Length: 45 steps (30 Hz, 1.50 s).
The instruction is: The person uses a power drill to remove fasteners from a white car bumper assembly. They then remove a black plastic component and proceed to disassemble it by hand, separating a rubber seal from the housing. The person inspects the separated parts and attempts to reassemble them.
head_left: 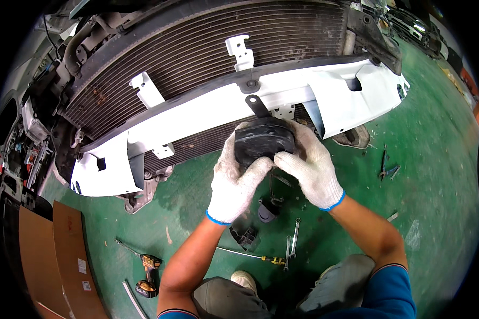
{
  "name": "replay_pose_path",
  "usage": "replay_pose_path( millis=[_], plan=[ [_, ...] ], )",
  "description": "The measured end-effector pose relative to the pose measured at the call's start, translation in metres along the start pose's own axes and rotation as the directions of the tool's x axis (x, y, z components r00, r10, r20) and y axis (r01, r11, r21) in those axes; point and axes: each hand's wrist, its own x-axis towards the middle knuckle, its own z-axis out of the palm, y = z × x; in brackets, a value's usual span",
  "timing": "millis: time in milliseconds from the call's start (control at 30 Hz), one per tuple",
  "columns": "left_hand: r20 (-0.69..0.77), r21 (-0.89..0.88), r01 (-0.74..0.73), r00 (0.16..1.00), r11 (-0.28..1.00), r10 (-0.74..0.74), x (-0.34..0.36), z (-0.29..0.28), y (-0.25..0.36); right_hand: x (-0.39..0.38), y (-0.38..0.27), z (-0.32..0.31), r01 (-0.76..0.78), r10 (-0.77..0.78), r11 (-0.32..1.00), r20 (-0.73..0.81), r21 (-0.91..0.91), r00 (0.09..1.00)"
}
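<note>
Both of my hands wear white knit gloves with blue cuffs. Between them is a black car horn (264,142), rounded, with a flat metal bracket tab that has a hole and points up toward the white bumper beam (197,114). My left hand (234,183) wraps the horn's left side, thumb along its lower edge. On the right side my right hand (310,165) grips it, its thumb near the bottom middle. The tab's tip lies just below a bolt (252,84) on the black strip; whether they touch I cannot tell.
Behind the beam stands a finned radiator (197,53). On the green floor lie a second dark rounded part (267,211), a black plastic piece (244,237), wrenches (295,238), a yellow-handled screwdriver (271,259), a cordless drill (148,274) and pliers (387,167). A cardboard box (64,255) stands left.
</note>
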Motion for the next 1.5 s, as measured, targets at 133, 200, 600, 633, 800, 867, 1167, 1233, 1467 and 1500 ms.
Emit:
replay_pose_path(
  millis=[133, 200, 600, 633, 800, 867, 1167, 1233, 1467, 1500],
  plan=[
    [-0.056, -0.143, 0.074, 0.995, 0.987, -0.083, 0.001, 0.001, 0.002, -0.002, 0.008, 0.002, -0.013, 0.010, 0.997, 0.043, 0.079, 0.999],
    [-0.086, -0.163, 0.095, 0.990, 0.982, -0.110, 0.000, 0.002, 0.003, -0.005, 0.009, -0.002, -0.050, 0.051, 0.999, 0.049, -0.007, 0.998],
    [-0.144, -0.606, 0.129, 0.953, 0.785, -0.268, 0.007, 0.000, 0.017, -0.014, 0.002, -0.004, 0.105, -0.102, 0.954, 0.024, -0.280, 0.994],
    [-0.143, -0.631, 0.124, 0.951, 0.766, -0.273, 0.008, 0.000, 0.022, -0.013, -0.001, -0.003, 0.113, -0.110, 0.949, 0.028, -0.295, 0.994],
    [-0.162, -0.568, 0.064, 0.969, 0.820, -0.189, 0.015, 0.006, 0.031, -0.009, -0.013, 0.000, 0.122, -0.115, 0.943, 0.039, -0.310, 0.993],
    [-0.171, -0.536, 0.049, 0.971, 0.843, -0.166, 0.016, 0.008, 0.034, -0.007, -0.017, 0.002, 0.111, -0.107, 0.936, 0.032, -0.335, 0.994],
    [-0.189, -0.202, 0.077, 0.975, 0.976, -0.116, 0.020, 0.006, 0.038, -0.002, -0.019, -0.001, 0.067, -0.059, 0.947, 0.036, -0.315, 0.998],
    [-0.192, -0.171, 0.089, 0.974, 0.981, -0.122, 0.019, 0.008, 0.038, -0.002, -0.017, -0.003, 0.056, -0.046, 0.950, 0.037, -0.307, 0.998],
    [-0.167, -0.115, 0.104, 0.978, 0.988, -0.122, 0.016, 0.008, 0.032, -0.003, -0.006, -0.006, 0.027, -0.019, 0.976, 0.038, -0.217, 0.999],
    [-0.164, -0.080, 0.091, 0.981, 0.993, -0.103, 0.015, 0.007, 0.030, -0.002, -0.007, -0.006, 0.028, -0.019, 0.976, 0.044, -0.215, 0.999]
  ],
)
